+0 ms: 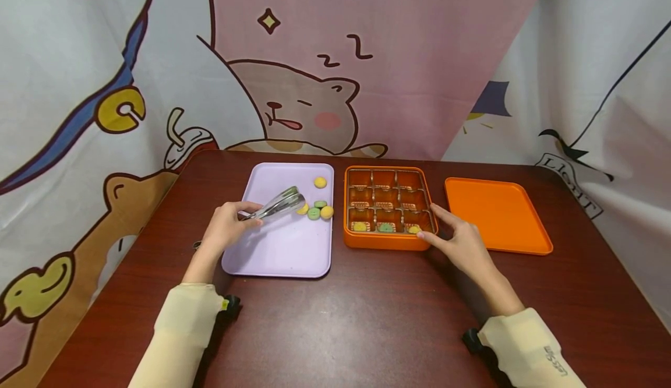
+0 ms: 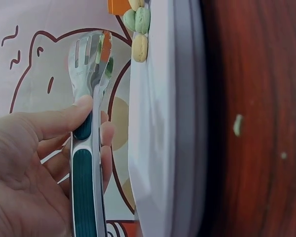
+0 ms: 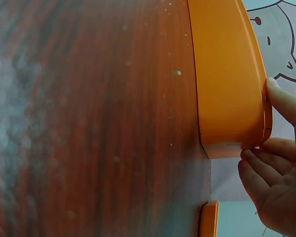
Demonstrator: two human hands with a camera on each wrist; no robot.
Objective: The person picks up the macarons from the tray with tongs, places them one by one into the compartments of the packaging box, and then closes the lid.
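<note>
My left hand (image 1: 229, 225) holds metal serving tongs (image 2: 84, 182) with dark green grips, the thumb on top. The tongs reach over the lilac tray (image 1: 278, 254), and a green patch shows between their tips; I cannot tell whether it is a macaron or a reflection. Close to the tips lie several yellow and green macarons (image 1: 327, 212), with one yellow macaron (image 1: 320, 182) farther back. My right hand (image 1: 463, 248) grips the front right corner of an orange box (image 1: 385, 241), thumb at the rim, fingers against the side. Yellow, green and yellow macarons (image 1: 386, 228) fill its front row of compartments.
An orange lid (image 1: 495, 216) lies flat on the brown table (image 1: 335, 330), right of the box. Small crumbs (image 2: 238, 125) dot the tabletop. Behind the table hangs a curtain (image 1: 419, 56) with cartoon animals.
</note>
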